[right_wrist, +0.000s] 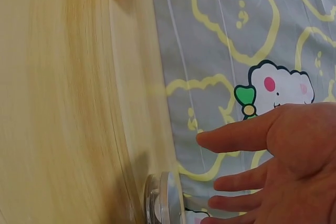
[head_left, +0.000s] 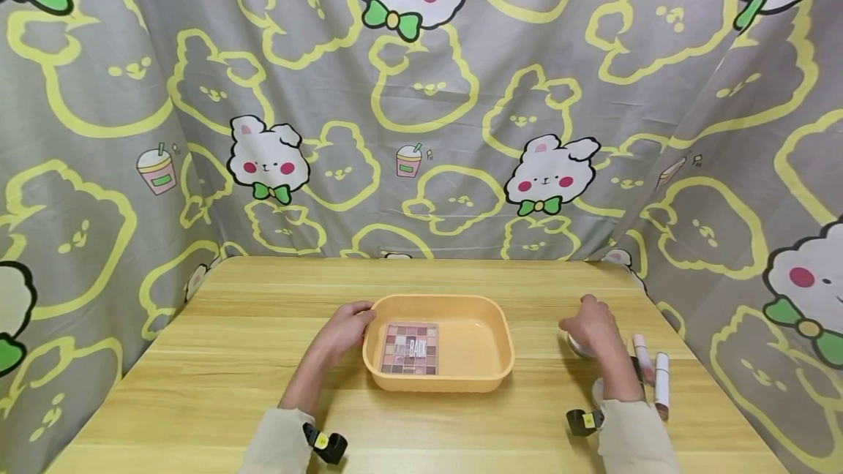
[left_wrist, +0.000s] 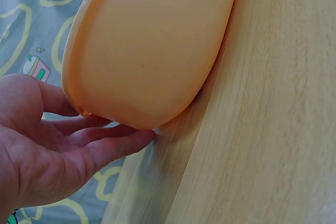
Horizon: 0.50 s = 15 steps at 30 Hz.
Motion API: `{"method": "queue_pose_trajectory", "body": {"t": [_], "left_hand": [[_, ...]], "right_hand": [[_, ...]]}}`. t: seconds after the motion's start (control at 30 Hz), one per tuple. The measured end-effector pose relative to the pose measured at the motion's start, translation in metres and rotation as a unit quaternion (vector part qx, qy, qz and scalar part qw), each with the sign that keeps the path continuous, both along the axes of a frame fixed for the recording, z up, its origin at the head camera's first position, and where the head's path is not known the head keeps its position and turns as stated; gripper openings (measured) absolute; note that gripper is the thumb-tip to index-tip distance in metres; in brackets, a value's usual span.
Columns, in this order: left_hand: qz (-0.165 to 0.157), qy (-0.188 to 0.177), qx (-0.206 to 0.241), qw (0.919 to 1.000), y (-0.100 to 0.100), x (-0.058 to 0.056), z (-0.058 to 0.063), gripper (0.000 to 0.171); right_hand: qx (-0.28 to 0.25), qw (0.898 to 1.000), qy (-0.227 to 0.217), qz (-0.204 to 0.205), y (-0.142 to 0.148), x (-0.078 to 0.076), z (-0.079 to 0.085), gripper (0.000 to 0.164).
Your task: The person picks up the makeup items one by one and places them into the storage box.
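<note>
A shallow peach-orange plastic tray point(head_left: 477, 346) stands on the wooden table, with an eyeshadow palette point(head_left: 410, 349) lying flat in its left half. My left hand point(head_left: 344, 331) holds the tray's left rim; in the left wrist view, the fingers point(left_wrist: 113, 148) lie along the outside of the tray's end, and the thumb reaches the rim. Over to the right, my right hand point(head_left: 591, 328) is beside a round, silver-topped container point(right_wrist: 167, 199) with a clear base. Its thumb and fingers are spread in the right wrist view, with a gap between them and the container.
By my right forearm lie a white tube point(head_left: 661, 380) with a brown end, a pale pink tube point(head_left: 641, 350), a dark item and a round pale item point(head_left: 598, 392), partly hidden. A patterned grey curtain point(head_left: 454, 232) encloses the table point(head_left: 263, 313) at the back and sides.
</note>
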<state>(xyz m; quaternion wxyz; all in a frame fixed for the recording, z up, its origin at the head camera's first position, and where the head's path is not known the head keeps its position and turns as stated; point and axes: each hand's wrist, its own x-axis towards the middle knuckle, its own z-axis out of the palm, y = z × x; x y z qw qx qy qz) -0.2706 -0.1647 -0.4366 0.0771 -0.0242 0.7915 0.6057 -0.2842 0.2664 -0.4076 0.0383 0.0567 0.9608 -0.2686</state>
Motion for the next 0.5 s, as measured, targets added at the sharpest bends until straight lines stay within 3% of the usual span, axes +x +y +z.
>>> {"method": "queue_pose_trajectory", "body": {"t": [0.5], "left_hand": [[-0.007, 0.001, -0.005, 1.0, -0.001, -0.0009, 0.0005, 0.041]], "right_hand": [[0.024, 0.998, -0.027, 0.042, 0.0098, 0.001, -0.0085, 0.075]]}}
